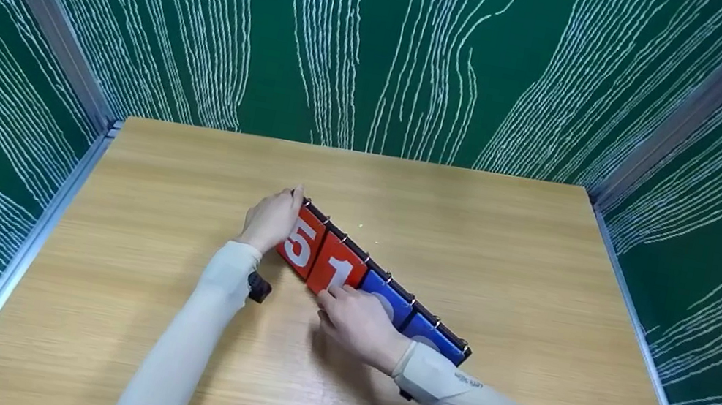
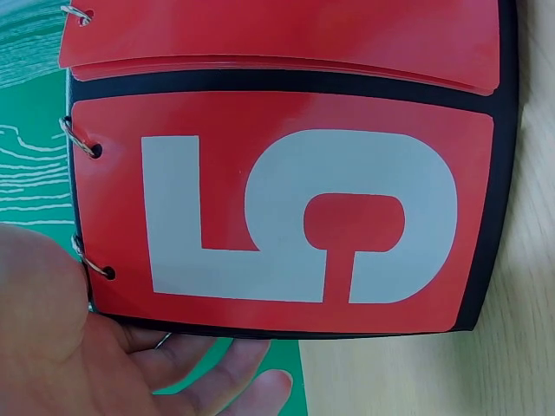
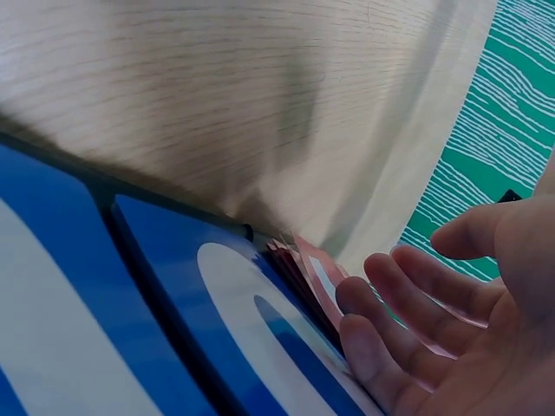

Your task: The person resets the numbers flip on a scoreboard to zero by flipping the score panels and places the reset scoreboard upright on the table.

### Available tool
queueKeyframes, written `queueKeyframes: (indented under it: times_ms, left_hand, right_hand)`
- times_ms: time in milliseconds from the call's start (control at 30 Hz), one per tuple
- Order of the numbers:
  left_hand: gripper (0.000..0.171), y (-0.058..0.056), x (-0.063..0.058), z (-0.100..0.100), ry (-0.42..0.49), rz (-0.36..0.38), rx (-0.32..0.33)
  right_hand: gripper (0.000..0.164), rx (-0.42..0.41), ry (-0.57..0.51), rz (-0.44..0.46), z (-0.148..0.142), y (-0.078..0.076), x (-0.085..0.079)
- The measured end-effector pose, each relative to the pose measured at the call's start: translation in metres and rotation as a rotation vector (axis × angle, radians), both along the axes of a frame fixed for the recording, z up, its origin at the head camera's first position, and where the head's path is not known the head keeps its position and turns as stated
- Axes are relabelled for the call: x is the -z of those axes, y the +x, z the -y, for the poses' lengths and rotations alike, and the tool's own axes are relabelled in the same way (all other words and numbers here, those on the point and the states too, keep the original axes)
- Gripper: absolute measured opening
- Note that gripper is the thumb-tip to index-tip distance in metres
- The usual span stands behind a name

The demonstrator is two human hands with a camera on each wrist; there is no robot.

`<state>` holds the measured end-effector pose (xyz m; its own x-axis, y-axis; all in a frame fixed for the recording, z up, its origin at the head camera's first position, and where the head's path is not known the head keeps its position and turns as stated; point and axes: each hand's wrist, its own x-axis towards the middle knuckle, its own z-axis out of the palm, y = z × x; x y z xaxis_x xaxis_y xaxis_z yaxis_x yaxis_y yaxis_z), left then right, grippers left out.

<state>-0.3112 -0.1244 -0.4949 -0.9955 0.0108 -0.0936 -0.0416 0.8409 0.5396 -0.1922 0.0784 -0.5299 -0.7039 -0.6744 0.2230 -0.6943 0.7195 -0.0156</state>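
A flip scoreboard (image 1: 379, 269) with black backing and metal rings lies slanted in the head view. Its red cards show a white 5 (image 2: 295, 217) and 1; the blue cards (image 3: 191, 269) are partly hidden by my right hand. My left hand (image 1: 271, 219) grips the board's left end, and in the left wrist view its fingers reach behind the edge. My right hand (image 1: 361, 327) is at the lower edge of the red 1 card (image 1: 339, 265). Loosely bent, spread fingers (image 3: 416, 295) lie beside the slightly fanned red cards (image 3: 321, 273) in the right wrist view; contact is unclear.
The scoreboard is above a wooden table (image 1: 157, 345). Green walls (image 1: 423, 58) with white wavy lines enclose its back and sides. Metal rails (image 1: 41, 228) run along the side edges. A small black device (image 1: 258, 287) is on the left wrist.
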Motion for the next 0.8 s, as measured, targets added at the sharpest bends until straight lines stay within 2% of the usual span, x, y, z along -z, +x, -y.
queueKeyframes:
  times_ms: [367,567,700,800]
  left_hand:
    - [0.071,0.000,-0.001,0.000,0.013,0.008,0.009]
    - [0.071,0.000,0.001,0.000,0.012,0.011,0.013]
    - [0.071,0.001,0.001,0.000,0.011,0.011,0.006]
    - [0.072,0.001,0.001,0.000,0.007,0.002,-0.001]
  right_hand:
    - [0.009,0.006,0.004,0.040,0.000,0.001,-0.006]
    - [0.009,0.014,0.009,0.091,0.000,0.002,-0.008]
    - [0.005,-0.002,0.013,0.070,0.001,0.003,-0.013]
    - [0.008,-0.020,0.014,0.037,0.001,0.004,-0.017]
